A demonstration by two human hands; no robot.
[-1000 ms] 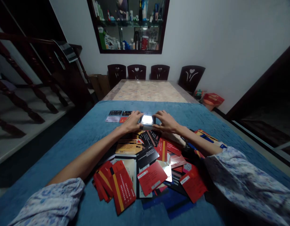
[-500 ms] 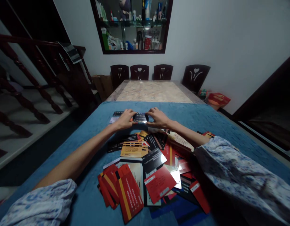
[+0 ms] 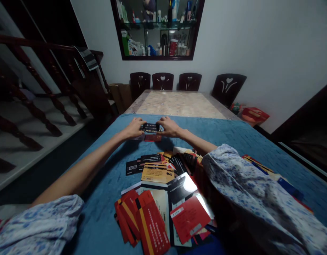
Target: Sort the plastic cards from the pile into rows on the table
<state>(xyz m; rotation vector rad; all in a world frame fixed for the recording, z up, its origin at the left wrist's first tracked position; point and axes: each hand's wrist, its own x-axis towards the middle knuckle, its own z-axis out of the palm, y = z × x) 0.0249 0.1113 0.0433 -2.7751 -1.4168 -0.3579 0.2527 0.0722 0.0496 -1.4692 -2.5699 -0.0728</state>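
Note:
At the far part of the blue cloth (image 3: 195,131), a black card (image 3: 151,127) with pale lettering is held level between my two hands. My left hand (image 3: 134,128) grips its left end and my right hand (image 3: 167,126) its right end, fingers closed. Just below the black card shows a red card (image 3: 152,138), partly hidden. Nearer to me lies a loose heap: a yellow card (image 3: 154,172), black cards (image 3: 178,189), a red card (image 3: 188,217) and several overlapping red cards with a yellow stripe (image 3: 152,225). My right sleeve (image 3: 248,198) covers the heap's right side.
More cards (image 3: 261,170) lie to the right, beyond my right forearm. Past the cloth, the bare patterned tabletop (image 3: 176,102) reaches towards dark chairs (image 3: 163,81). A wooden stair railing (image 3: 38,102) runs on the left. A red bag (image 3: 255,115) stands at right.
Both hands have moved left with the black card, over the spot where a black and white card lay beside my left hand. The view has shifted a little left.

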